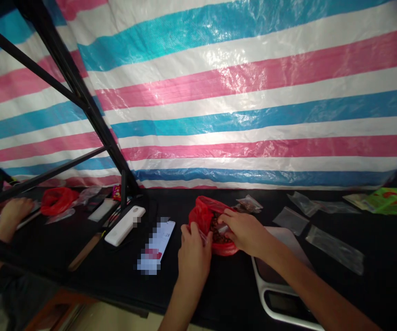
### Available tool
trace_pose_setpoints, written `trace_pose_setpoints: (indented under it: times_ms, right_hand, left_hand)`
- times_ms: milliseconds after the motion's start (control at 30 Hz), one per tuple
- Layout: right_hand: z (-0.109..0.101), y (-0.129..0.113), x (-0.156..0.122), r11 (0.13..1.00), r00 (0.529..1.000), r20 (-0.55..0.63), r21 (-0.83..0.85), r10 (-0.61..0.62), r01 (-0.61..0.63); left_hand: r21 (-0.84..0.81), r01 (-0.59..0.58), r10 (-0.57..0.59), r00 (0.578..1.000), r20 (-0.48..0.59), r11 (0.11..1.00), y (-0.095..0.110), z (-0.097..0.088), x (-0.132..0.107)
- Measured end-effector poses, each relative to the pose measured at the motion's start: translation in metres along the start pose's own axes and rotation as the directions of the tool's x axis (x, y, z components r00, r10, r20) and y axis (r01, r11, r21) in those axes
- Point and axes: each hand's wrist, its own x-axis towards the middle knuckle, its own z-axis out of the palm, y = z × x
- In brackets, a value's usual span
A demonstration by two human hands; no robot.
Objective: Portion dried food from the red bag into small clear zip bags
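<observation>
Just below centre frame, the red bag (200,214) lies between left hand (194,250), curled at its left edge, and right hand (244,230), fingers inside from the right; what they grip I cannot tell.

My left hand (194,253) and right hand (245,232) are bare, with slim fingers; my slender forearms (314,287) are uncovered wherever they show.

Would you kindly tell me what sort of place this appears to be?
Probably a makeshift packing bench: a striped plastic sheet hangs behind the black tabletop, which holds what looks like a scale, small clear bags and a red bag of small brown pieces.
</observation>
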Motion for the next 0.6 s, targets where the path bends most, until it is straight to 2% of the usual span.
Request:
trace_pose_setpoints:
  times_ms: [100, 200, 267, 400, 500, 600]
  right_hand:
    - [-0.001, -0.001, -0.001, 1.0, 1.0, 0.011, -0.01, 0.004, -0.004]
    - [0.0, -0.004, -0.001, 1.0, 1.0, 0.012, -0.01, 0.018, -0.018]
    - [0.002, -0.006, 0.0, 0.999, 0.999, 0.008, -0.005, 0.031, -0.031]
    - [0.007, -0.007, 0.002, 0.999, 0.999, -0.032, 0.012, 0.037, -0.037]
    - [0.012, -0.008, 0.004, 0.997, 0.997, -0.033, 0.033, 0.068, -0.067]
    - [0.016, -0.009, 0.007, 0.995, 0.995, -0.041, 0.041, 0.088, -0.087]
  left_hand:
    - [-0.133, -0.013, 0.018, 0.999, 0.038, 0.991, -0.005, 0.01, 0.008]
    - [-0.293, 0.017, -0.008, 0.999, 0.034, 0.956, -0.006, 0.011, 0.024]
    - [-0.425, 0.028, -0.019, 0.999, 0.027, 0.905, -0.005, 0.01, 0.031]
    - [-0.664, 0.041, -0.037, 0.999, 0.02, 0.746, -0.005, 0.013, 0.035]
    - [-0.741, 0.096, -0.116, 0.993, 0.025, 0.665, -0.008, 0.02, 0.033]
    - [-0.762, 0.114, -0.147, 0.989, 0.025, 0.637, -0.012, 0.026, 0.03]
